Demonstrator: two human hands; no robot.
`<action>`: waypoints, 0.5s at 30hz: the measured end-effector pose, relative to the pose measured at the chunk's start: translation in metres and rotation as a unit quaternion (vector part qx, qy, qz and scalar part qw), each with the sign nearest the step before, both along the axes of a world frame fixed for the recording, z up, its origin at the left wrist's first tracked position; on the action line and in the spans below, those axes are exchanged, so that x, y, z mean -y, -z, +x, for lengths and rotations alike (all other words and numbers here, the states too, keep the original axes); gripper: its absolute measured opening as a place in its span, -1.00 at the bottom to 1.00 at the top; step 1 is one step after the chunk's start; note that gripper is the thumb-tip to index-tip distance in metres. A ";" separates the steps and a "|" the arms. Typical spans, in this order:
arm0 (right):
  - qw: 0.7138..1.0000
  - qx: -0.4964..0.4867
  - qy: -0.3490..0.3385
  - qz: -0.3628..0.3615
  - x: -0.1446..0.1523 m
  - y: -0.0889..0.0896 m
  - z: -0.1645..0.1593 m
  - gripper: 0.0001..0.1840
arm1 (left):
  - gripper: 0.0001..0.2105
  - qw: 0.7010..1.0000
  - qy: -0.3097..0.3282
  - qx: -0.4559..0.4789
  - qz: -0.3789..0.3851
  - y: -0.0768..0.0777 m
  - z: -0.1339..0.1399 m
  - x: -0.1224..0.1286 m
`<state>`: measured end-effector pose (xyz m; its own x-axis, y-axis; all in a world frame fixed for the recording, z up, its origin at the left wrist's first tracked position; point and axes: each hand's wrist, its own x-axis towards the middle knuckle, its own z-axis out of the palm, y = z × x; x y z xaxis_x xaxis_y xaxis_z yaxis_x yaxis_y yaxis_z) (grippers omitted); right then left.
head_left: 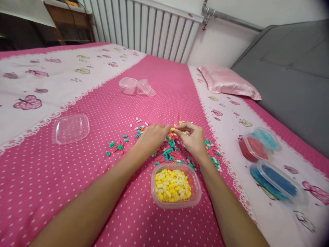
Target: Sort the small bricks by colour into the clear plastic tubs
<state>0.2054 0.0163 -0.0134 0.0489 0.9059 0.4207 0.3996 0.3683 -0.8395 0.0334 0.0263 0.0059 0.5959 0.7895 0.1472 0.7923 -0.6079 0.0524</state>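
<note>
Yellow piece [172,129]: pinched between the fingertips of both my hands, held just above the scattered pile on the bed.
Bed [77,171]: pink dotted cover with white butterfly panels; everything lies on it.
Blue tubs [279,180]: two lidded tubs of blue bits and one of red [253,148], well off to my right.
Loose lid [70,128]: clear, lying flat to my left.
Yellow tub [176,185]: open, full of yellow pieces, just in front of my wrists.
Left hand [153,139]: curled, thumb and forefinger closed on the yellow piece.
Right hand [192,137]: fingers bent, gripping the same piece's other end.
Mixed pieces [167,151]: green, red, white and blue, strewn under my hands.
</note>
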 end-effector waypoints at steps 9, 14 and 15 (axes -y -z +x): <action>1.000 -0.017 -0.004 0.012 0.001 -0.003 0.000 -0.89 | -0.80 0.996 0.018 0.055 0.066 -0.001 -0.001 -0.005; 0.999 -0.033 0.000 0.014 0.000 0.001 0.000 -0.80 | -0.73 0.996 0.014 0.075 0.048 -0.002 -0.002 -0.006; 0.999 -0.033 0.000 0.017 0.000 0.002 0.000 -0.81 | -0.73 0.996 0.014 0.077 0.048 -0.002 -0.002 -0.007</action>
<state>0.2051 0.0166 -0.0150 0.0776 0.8910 0.4473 0.3428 0.3974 -0.8512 0.0311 0.0331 0.0078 0.5820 0.7508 0.3125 0.7618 -0.6378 0.1136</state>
